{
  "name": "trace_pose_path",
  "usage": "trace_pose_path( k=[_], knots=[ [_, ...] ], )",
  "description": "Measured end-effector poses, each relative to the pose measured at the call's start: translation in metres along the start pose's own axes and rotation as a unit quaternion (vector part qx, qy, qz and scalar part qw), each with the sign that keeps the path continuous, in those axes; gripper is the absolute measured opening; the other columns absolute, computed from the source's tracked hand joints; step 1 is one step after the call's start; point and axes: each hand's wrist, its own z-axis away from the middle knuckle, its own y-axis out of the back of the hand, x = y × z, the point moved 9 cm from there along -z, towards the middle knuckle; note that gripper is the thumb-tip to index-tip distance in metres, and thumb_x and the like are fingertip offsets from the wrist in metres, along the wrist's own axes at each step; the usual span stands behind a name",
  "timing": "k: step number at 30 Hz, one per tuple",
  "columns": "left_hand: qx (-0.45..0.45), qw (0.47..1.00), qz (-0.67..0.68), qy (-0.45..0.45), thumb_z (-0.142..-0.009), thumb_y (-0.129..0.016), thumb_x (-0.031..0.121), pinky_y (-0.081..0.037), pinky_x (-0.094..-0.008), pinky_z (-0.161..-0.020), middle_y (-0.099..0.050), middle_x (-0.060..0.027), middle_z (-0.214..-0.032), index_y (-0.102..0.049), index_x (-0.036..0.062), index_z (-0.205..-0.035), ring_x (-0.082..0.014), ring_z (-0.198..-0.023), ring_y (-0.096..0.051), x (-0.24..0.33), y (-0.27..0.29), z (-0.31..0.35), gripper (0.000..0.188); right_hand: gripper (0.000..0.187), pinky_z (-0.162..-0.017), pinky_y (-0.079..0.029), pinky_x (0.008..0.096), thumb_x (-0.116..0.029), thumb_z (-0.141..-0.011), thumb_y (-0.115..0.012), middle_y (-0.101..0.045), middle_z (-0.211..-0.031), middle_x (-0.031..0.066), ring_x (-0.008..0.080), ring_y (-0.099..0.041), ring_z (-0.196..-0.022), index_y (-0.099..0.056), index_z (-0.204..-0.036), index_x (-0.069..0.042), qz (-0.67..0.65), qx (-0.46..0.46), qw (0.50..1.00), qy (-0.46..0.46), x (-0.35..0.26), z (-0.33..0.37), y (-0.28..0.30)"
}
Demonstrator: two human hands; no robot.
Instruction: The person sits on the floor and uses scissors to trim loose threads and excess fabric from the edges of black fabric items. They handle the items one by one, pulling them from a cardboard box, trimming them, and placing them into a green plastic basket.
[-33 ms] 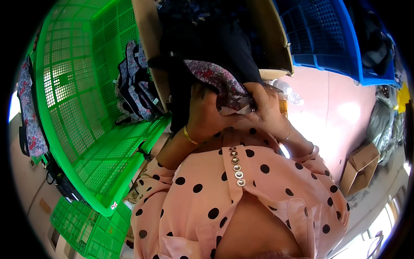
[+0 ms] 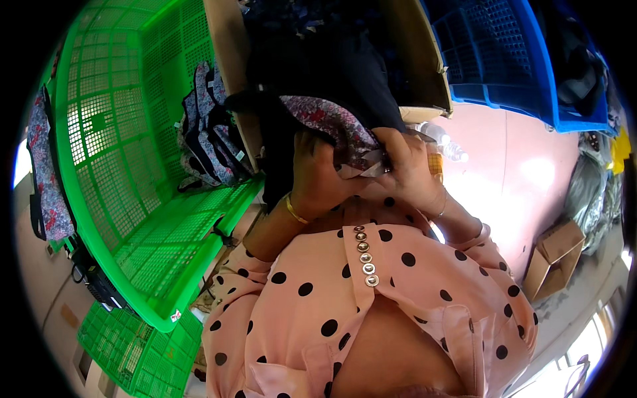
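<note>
A floral fabric piece with black edging [image 2: 325,118] is bunched between my two hands in front of my chest. My left hand [image 2: 318,169] is closed on its left side, with the fingertips partly hidden. My right hand [image 2: 410,166] pinches the right edge, thumb and fingers pressed together. Small pale, shiny bits show at the fabric's lower edge between the hands, too unclear to name. Dark cloth [image 2: 352,69] lies just beyond my hands, draped over the near side of a cardboard box [image 2: 428,53].
A large green plastic crate [image 2: 106,146] stands at left, with several floral pieces [image 2: 211,142] inside and another floral piece [image 2: 54,179] over its outer side. A blue crate [image 2: 491,60] is at far right. Clear bottles [image 2: 444,142] and a small open carton [image 2: 557,259] are on the right.
The fabric's upper black edge has shifted very slightly left. Both hands keep their grip, almost unmoved.
</note>
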Motion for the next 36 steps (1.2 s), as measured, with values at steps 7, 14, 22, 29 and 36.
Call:
trace_pose_path(
  k=[7, 14, 22, 29, 36],
  knots=[
    [0.06, 0.993, -0.099, 0.013, -0.057, -0.084, 0.029, -0.045, -0.0502, -0.078, -0.059, -0.0205, -0.093, -0.057, -0.0002, -0.093, -0.0419, -0.086, -0.056, 0.002, 0.002, 0.0, 0.054, 0.044, -0.061, -0.05, 0.0385, -0.007, -0.069, -0.07, -0.061, -0.076, 0.0122, 0.0313, -0.063, -0.07, -0.053, -0.11, -0.003, 0.021, -0.058, 0.997, -0.038, 0.01, -0.007, -0.023],
    [-0.252, 0.956, 0.055, 0.142, -0.055, -0.08, 0.024, -0.049, -0.0367, -0.058, -0.058, -0.0163, -0.067, -0.058, 0.001, -0.078, -0.0336, -0.061, -0.06, -0.007, -0.006, 0.008, 0.039, 0.034, -0.073, -0.053, 0.0365, -0.002, -0.071, -0.071, -0.067, -0.096, 0.0121, 0.0295, -0.064, -0.085, -0.066, -0.105, -0.004, -0.062, -0.013, 0.994, 0.092, -0.029, -0.045, 0.028],
    [-0.315, 0.858, 0.343, 0.216, -0.063, -0.077, 0.017, -0.047, -0.0245, -0.063, -0.059, -0.0046, -0.068, -0.065, -0.0007, -0.086, -0.0076, -0.063, -0.055, 0.023, 0.001, 0.002, 0.031, 0.038, -0.063, -0.047, 0.0343, -0.035, -0.073, -0.078, -0.06, -0.079, 0.0123, 0.0281, -0.059, -0.073, -0.062, -0.079, -0.001, -0.098, -0.32, 0.938, 0.092, -0.029, -0.039, -0.022],
    [-0.38, 0.8, 0.377, 0.27, -0.069, -0.074, 0.003, -0.046, -0.0219, -0.066, -0.063, -0.0014, -0.081, -0.064, -0.0036, -0.095, -0.0047, -0.075, -0.055, 0.023, -0.003, 0.02, 0.028, 0.061, -0.064, -0.048, 0.0326, -0.051, -0.068, -0.081, -0.064, -0.079, 0.0136, 0.0234, -0.062, -0.068, -0.063, -0.092, 0.002, -0.216, -0.434, 0.87, -0.088, -0.026, 0.009, -0.033],
    [-0.379, 0.859, 0.302, 0.164, -0.071, -0.078, 0.023, -0.048, -0.0265, -0.064, -0.063, -0.0091, -0.081, -0.059, -0.0041, -0.1, -0.0137, -0.071, -0.059, 0.025, -0.022, 0.021, 0.043, 0.023, -0.075, -0.045, 0.0213, -0.016, -0.087, -0.071, -0.064, -0.089, -0.001, 0.0053, -0.056, -0.083, -0.065, -0.104, -0.001, -0.379, -0.315, 0.783, -0.379, -0.008, 0.057, -0.026]
  ],
)
